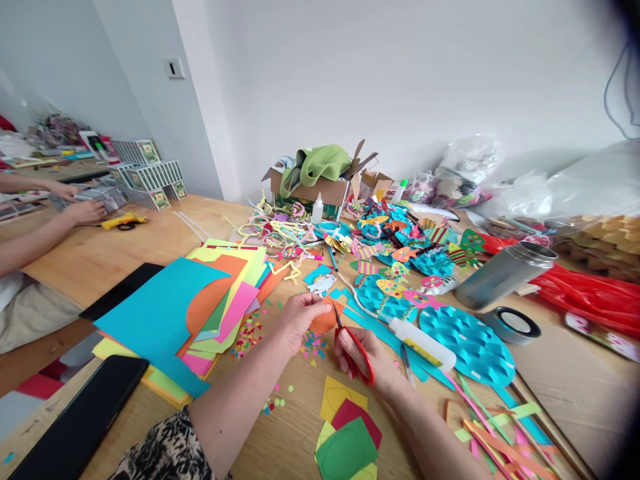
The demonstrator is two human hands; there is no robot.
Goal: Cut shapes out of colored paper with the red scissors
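Note:
Near the middle of the table, my left hand [300,319] pinches a small piece of orange paper [324,321]. My right hand [367,357] is closed round red-handled scissors [369,372], whose blades meet the orange paper's right edge. Just below my hands lie yellow, red and green paper pieces [347,443], the green one on top. Left of my left hand is a stack of coloured sheets [160,307] with a blue one uppermost. Tiny paper confetti [247,337] is scattered beside the stack. A white glue bottle [425,345] lies right of my right hand.
Blue textured paper discs [467,343], a steel flask [505,273] and a tape roll [511,325] are at right. Paper fish and scraps fill the back, before a cardboard box [310,190]. A black phone [83,417] lies front left. Another person's hands [85,210] work at far left.

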